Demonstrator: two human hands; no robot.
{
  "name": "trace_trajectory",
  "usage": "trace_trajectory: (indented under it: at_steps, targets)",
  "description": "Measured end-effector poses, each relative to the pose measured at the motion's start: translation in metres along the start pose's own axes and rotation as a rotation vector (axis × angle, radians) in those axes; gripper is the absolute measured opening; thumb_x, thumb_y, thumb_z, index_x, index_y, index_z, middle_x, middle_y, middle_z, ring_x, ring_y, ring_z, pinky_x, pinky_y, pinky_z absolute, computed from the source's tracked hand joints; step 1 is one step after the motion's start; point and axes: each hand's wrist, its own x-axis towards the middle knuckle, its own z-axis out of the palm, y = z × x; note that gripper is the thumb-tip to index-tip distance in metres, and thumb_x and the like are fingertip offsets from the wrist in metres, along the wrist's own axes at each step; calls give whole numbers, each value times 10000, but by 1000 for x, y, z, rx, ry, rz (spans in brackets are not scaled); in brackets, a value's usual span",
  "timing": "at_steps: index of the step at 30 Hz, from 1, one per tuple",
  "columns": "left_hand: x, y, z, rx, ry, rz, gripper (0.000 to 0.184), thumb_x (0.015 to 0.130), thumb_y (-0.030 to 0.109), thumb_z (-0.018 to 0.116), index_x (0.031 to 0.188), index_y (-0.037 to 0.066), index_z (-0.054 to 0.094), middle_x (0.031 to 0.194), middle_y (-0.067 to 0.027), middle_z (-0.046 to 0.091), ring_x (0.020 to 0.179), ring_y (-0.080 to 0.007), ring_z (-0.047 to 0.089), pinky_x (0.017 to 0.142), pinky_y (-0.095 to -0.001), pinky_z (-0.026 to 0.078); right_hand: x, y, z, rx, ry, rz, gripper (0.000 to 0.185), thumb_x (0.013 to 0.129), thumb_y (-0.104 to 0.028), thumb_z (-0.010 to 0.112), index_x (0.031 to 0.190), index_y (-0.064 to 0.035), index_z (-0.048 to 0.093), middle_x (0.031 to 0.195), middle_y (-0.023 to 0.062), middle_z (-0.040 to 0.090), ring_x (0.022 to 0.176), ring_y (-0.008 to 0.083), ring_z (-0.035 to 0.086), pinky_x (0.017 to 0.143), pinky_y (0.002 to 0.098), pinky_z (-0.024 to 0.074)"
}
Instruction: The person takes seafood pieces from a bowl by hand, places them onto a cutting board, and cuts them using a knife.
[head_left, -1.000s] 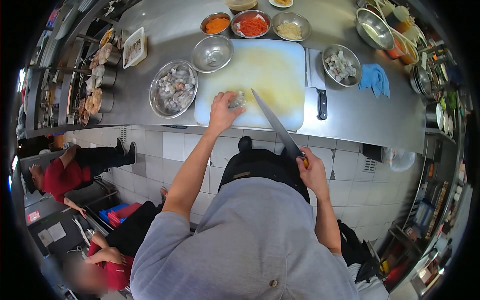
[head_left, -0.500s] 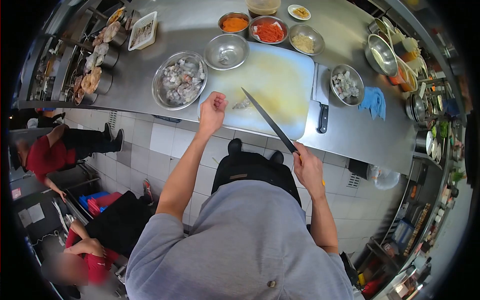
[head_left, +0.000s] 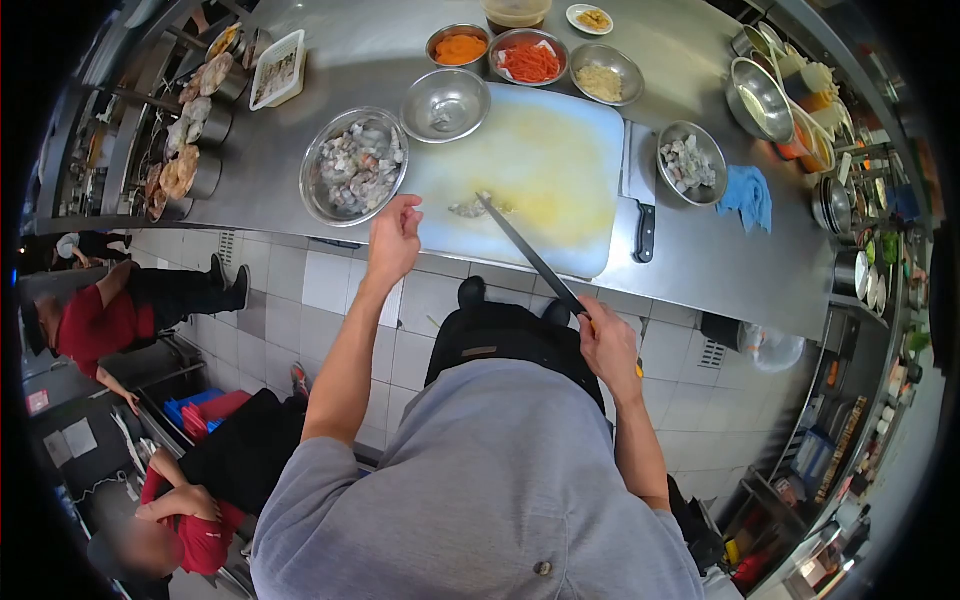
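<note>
- Head view: knife point(head_left: 530, 250) is gripped by its handle in right hand point(head_left: 609, 342), fingers wrapped closed around it.
- Blade is slanted over board point(head_left: 565, 125); its tip is set right by shrimp piece point(head_left: 467, 210), contact cannot be told.
- Shrimp piece is laid flat on near-left part of board.
- Left hand point(head_left: 396, 240) is held off the board's left edge, near big bowl point(head_left: 312, 186); fingers half curled, whether anything is held cannot be told.
- Big bowl is filled with shrimp point(head_left: 355, 165).
- Steel bowl point(head_left: 468, 90) is placed over board's far-left corner.
- Cleaver point(head_left: 640, 190) is laid beside board's right edge.
- Cut chunks point(head_left: 688, 164) are kept in right bowl point(head_left: 709, 144), beside blue cloth point(head_left: 745, 197).
</note>
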Motion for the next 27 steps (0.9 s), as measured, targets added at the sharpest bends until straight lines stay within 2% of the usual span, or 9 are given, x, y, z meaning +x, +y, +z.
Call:
trace_trajectory:
  at_steps: [7, 10, 13, 16, 19, 20, 23, 26, 27]
  targets:
    - [36, 25, -35, -35, 25, 97, 182, 985, 17, 707, 1158, -30, 733, 873, -114, 734, 722, -163, 624, 717, -345, 547, -3, -4, 2, 33, -5, 21, 320, 960, -43, 678, 1277, -83, 674, 1046, 192, 744, 818, 450, 710, 716, 525, 575]
    - [78, 47, -39, -35, 14, 172, 185, 1009, 84, 717, 1149, -34, 743, 903, -49, 728, 763, -99, 584, 740, -288, 519, -6, -6, -3, 31, -17, 27, 323, 961, -45, 679, 1282, -82, 674, 1035, 196, 740, 820, 456, 707, 716, 526, 572]
    - [131, 67, -35, -32, 51, 233, 202, 983, 87, 711, 1147, -25, 751, 907, -120, 769, 775, -176, 682, 774, -348, 573, -11, -9, -8, 31, -5, 36, 321, 962, -46, 679, 1281, -80, 675, 1020, 200, 736, 820, 457, 706, 714, 525, 569]
    - [187, 55, -8, -56, 60, 234, 189, 969, 75, 683, 1114, -23, 753, 940, -143, 788, 853, -228, 748, 831, -365, 593, -19, -8, -9, 48, 57, 39, 316, 963, -48, 677, 1277, -81, 679, 1003, 198, 734, 818, 456, 705, 714, 522, 566]
    - [217, 36, 24, 91, -37, 150, 166, 952, 49, 660, 1075, -17, 750, 967, -163, 795, 912, -282, 775, 866, -385, 600, -29, -8, -11, 51, 80, 99, 309, 965, -53, 678, 1272, -85, 683, 990, 195, 734, 815, 453, 706, 714, 518, 565]
    - [223, 23, 33, 110, -74, 174, 186, 932, 62, 640, 1066, 8, 756, 1008, -185, 798, 957, -332, 784, 874, -414, 609, -33, -8, -11, 49, 79, 129, 306, 965, -55, 678, 1270, -86, 685, 986, 193, 735, 815, 452, 706, 714, 516, 565]
    - [232, -3, 55, 590, -211, 226, 307, 921, 94, 622, 1189, 70, 769, 1127, -174, 800, 1088, -354, 768, 978, -431, 587, -43, -5, -12, 57, 99, 177, 305, 968, -58, 678, 1271, -88, 685, 984, 190, 737, 814, 447, 708, 719, 511, 565]
    - [228, 27, 31, 764, -411, 214, 455, 927, 94, 591, 1366, 100, 712, 1357, -184, 739, 1317, -350, 673, 1085, -478, 546, -53, -4, -16, 58, 103, 227, 307, 966, -62, 684, 1273, -84, 692, 1025, 195, 746, 838, 443, 714, 736, 503, 569]
    - [225, 42, 17, 710, -402, 220, 491, 924, 71, 589, 1404, 105, 689, 1392, -185, 719, 1345, -338, 654, 1102, -471, 536, -57, -3, -16, 62, 121, 232, 308, 966, -63, 685, 1273, -82, 695, 1040, 198, 748, 847, 443, 715, 743, 502, 570]
